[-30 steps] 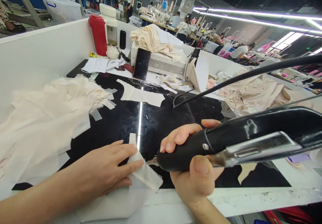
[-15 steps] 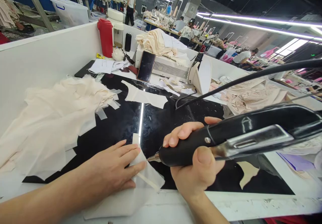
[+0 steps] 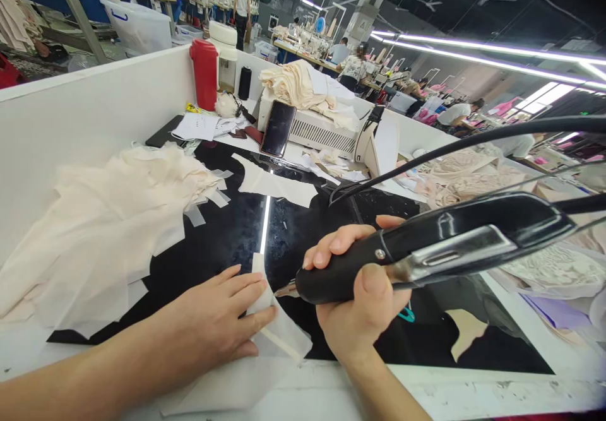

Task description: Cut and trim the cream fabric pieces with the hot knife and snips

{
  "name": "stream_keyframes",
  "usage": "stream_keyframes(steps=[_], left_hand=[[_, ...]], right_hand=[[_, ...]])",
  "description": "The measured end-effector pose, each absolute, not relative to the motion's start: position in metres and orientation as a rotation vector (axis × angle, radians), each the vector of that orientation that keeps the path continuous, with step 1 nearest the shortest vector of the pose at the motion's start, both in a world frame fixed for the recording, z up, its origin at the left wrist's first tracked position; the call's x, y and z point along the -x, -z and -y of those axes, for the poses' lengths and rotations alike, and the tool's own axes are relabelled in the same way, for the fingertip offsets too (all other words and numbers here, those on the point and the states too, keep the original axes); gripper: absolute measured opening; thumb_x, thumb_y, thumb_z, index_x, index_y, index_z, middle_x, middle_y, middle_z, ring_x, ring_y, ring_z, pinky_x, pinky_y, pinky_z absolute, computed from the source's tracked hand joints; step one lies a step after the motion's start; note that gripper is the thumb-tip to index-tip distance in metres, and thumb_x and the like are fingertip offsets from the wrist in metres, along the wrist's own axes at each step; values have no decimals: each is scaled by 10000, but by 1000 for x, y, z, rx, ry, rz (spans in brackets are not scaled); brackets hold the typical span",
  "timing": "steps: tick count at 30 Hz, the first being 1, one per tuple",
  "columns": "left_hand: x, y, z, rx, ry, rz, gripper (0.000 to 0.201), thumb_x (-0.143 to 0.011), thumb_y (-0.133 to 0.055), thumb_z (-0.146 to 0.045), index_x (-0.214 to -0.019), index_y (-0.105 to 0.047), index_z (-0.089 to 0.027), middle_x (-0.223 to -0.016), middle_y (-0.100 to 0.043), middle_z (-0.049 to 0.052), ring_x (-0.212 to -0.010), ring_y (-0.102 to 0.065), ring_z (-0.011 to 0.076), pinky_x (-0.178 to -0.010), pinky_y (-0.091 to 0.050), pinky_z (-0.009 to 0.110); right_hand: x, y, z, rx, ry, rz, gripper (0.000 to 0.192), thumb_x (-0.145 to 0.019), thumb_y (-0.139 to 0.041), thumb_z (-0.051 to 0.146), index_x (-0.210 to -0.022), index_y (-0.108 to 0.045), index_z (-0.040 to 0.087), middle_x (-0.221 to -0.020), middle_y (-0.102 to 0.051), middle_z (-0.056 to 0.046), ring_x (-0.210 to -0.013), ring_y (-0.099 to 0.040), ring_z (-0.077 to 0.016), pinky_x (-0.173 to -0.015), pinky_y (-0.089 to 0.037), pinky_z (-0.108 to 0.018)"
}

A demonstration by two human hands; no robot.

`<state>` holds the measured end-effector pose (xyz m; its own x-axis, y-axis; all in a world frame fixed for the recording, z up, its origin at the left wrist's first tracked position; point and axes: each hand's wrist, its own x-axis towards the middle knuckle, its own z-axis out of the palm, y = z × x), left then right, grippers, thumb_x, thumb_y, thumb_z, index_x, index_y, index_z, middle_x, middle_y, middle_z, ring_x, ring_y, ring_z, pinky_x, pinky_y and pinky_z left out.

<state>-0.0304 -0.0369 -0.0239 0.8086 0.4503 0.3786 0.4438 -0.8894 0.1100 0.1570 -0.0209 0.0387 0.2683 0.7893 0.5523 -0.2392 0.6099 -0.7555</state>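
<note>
Two hands: left hand (image 3: 208, 320) flat on fabric piece (image 3: 279, 332), right hand (image 3: 360, 301) gripping cutting tool (image 3: 426, 250).

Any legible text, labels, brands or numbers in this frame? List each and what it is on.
None can be read.
Papers beside the red flask: print too small.
Sign on the far pillar: blurred.
Black tool in the right hand: no marking shows.
Phone: screen dark.

Garment factory: fabric piles (image 3: 108, 219), rows of sewing stations (image 3: 303, 39).
</note>
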Motion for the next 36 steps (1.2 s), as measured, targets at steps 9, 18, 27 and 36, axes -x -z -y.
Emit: stream_keyframes(steps=[9, 18, 27, 36], left_hand=[[30, 24, 37, -2977, -610, -735, 372, -969, -712, -456, -1257, -661, -227, -1230, -680, 112, -1219, -612, 256, -1103, -479, 404], [29, 26, 37, -2962, -635, -753, 431, -906, -787, -483, -1239, -681, -230, -1229, -698, 114, -1216, -633, 267, -1078, -502, 418], [29, 29, 38, -2942, -671, -764, 427, -922, -770, -480, -1259, -666, -240, -1256, -697, 110, -1225, -646, 270, -1085, -514, 434], [47, 11, 28, -2906, -633, -765, 297, -1111, -425, -312, -1258, -655, -195, -1255, -691, 100, -1143, -680, 219, -1019, -561, 338]], right_hand=[[-152, -41, 15, 584, -774, 1062, 325, -920, -726, 306, -1179, -531, 271, -835, -641, 68, -598, -631, -113, -559, -568, -278], [-148, -38, 9, 634, -758, 1101, 289, -946, -676, 285, -1180, -507, 281, -826, -616, 68, -578, -615, -113, -564, -547, -295], [-146, -40, 6, 586, -764, 1062, 350, -904, -740, 330, -1173, -523, 275, -839, -638, 67, -593, -628, -113, -564, -559, -287], [-169, -44, 9, 702, -655, 1055, 436, -865, -779, 381, -1190, -509, 274, -827, -641, 65, -579, -634, -123, -577, -568, -312]])
